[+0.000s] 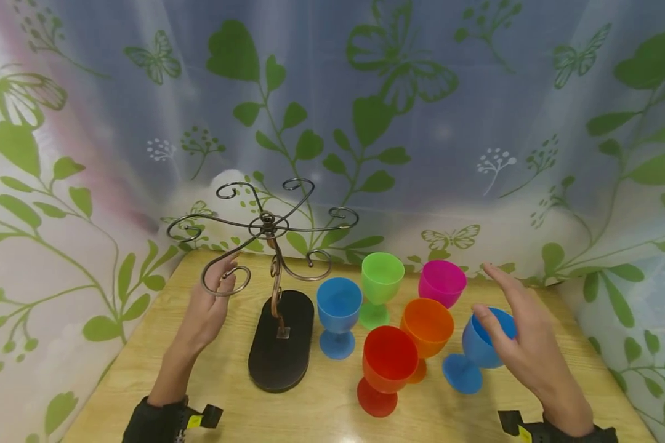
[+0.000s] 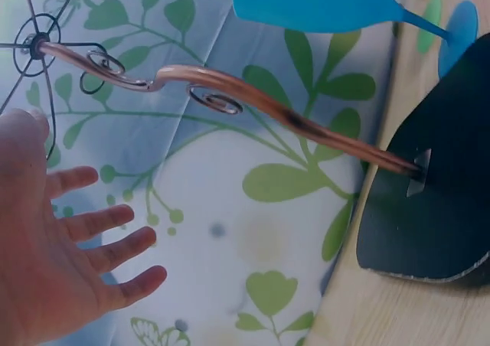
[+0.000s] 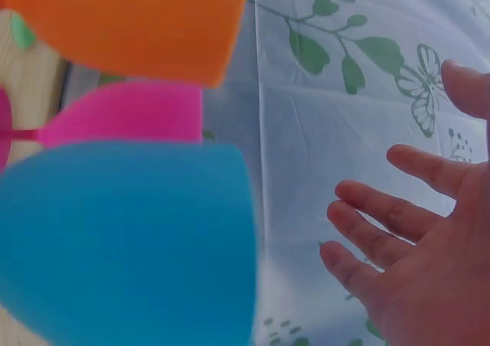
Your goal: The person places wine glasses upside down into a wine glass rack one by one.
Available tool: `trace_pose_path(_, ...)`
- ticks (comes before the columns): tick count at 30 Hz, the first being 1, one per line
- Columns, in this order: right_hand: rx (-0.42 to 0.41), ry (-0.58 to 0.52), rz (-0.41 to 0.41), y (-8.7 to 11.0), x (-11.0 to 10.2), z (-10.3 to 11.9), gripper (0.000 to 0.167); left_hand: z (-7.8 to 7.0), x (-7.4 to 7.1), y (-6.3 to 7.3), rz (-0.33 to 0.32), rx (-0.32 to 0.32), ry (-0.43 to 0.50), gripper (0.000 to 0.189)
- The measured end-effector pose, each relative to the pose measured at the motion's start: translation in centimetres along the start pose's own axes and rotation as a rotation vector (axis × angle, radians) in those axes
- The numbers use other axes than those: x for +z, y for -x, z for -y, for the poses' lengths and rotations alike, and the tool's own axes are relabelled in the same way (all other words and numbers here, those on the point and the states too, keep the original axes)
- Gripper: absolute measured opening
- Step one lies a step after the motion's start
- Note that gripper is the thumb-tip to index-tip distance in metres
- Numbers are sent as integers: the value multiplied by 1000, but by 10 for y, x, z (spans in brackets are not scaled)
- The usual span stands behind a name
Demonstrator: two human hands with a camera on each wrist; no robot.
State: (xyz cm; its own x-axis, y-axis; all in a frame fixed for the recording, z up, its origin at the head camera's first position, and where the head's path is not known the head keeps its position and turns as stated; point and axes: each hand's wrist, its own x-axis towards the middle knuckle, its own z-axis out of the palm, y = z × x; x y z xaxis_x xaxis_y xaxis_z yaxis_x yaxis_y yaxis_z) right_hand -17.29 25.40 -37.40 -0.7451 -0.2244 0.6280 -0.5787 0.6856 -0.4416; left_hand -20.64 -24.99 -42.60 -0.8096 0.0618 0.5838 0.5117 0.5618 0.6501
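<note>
A glass-holder stand (image 1: 276, 277) with curled wire arms and a twisted copper-coloured stem rises from a black oval base (image 1: 279, 363). My left hand (image 1: 206, 311) is left of the stem, partly behind one wire curl; its fingers are spread and hold nothing in the left wrist view. My right hand (image 1: 529, 344) hovers at the right-hand blue goblet (image 1: 479, 344), covering part of it. In the right wrist view its fingers (image 3: 383, 239) are extended, apart from that cup. Between the hands stand a second blue goblet (image 1: 339, 307), a red goblet (image 1: 388, 363) and an orange goblet (image 1: 428, 329).
A green goblet (image 1: 381, 280) and a pink goblet (image 1: 442, 283) stand farther back on the wooden table (image 1: 321, 412). Behind the table's far edge hangs a curtain (image 1: 332, 111) printed with leaves and butterflies, also covering both sides.
</note>
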Motion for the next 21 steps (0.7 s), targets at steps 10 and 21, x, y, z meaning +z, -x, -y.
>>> trace_pose_path(10,-38,-62,46,-12,25,16,72,-4,17,4,84,-13,130,43)
trace_pose_path(21,-26,-139,233,-14,42,59,73,-18,25,11,244,-161,84,59)
